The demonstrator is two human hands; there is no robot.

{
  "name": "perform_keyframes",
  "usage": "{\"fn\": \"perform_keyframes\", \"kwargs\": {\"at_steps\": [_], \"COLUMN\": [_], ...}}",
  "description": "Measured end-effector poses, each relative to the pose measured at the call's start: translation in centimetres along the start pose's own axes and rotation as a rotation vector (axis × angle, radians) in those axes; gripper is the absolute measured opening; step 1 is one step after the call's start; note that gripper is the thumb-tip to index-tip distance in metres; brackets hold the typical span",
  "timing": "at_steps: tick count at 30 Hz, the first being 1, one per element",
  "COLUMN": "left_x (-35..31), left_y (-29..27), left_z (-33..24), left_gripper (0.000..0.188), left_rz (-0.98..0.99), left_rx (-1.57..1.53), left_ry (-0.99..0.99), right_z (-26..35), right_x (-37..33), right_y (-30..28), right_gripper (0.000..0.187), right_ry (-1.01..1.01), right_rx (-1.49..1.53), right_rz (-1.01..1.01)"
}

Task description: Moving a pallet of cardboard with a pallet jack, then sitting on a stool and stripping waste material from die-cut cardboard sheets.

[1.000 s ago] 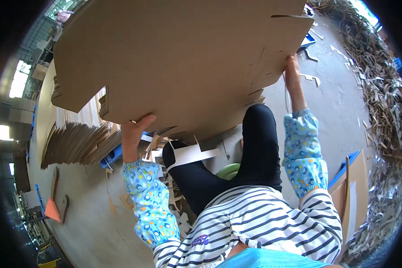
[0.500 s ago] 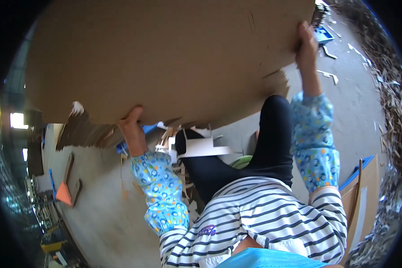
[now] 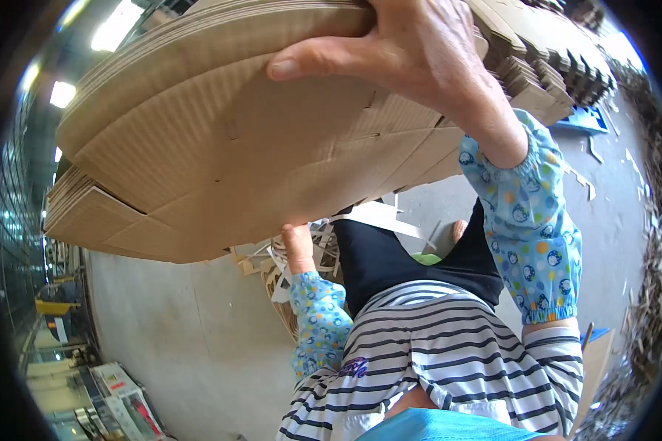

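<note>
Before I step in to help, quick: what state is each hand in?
Left hand: at the cardboard stack, fingers mostly hidden; open or closed cannot be told.
Right hand: thumb on the cardboard stack, fingertips out of view; open or closed cannot be told.

Cardboard stack (image 3: 272,169) is hiding most fingers of left hand (image 3: 298,242); picture's upper edge is cutting into right hand (image 3: 419,59) and stack.

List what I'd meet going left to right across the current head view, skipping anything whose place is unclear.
Yellow object, left hand at the lower edge of the cardboard, green object, right patterned sleeve, scrap heap.
</note>
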State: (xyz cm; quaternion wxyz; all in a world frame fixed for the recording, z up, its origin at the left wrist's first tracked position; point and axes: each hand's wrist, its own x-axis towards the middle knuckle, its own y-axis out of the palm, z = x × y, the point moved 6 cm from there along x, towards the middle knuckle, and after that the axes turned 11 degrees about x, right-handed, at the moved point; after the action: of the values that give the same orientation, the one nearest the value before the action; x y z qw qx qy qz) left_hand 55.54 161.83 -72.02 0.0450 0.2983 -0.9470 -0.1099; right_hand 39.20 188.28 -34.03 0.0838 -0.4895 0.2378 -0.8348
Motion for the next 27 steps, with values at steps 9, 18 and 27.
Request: {"fn": "perform_keyframes", "kwargs": {"at_steps": [9,18,27], "left_x": [-9.1,-6.7,-7.9], "left_y": [-12.1,-9.3,-16.3], "left_z": [-0.1,-27.1,-25.3], "left_gripper": [0.031,0.054,0.061], "left_rz": [0.361,-0.271,-0.364], "left_rx": [0.765,0.743,0.503], "left_ry": [-0.435,0.447,0.406], "right_z": [-2.0,2.1,3.9], "right_x": [-4.6,-6.0,-7.3], "right_y": [4.0,3.5,-2.4], "right_gripper": [0.066,0.073,0.058], "right_ry": [0.154,0.054,-0.61], "right_rx": [0.151,0.074,0.041], "right_rz": [0.152,0.137,-0.516]}}
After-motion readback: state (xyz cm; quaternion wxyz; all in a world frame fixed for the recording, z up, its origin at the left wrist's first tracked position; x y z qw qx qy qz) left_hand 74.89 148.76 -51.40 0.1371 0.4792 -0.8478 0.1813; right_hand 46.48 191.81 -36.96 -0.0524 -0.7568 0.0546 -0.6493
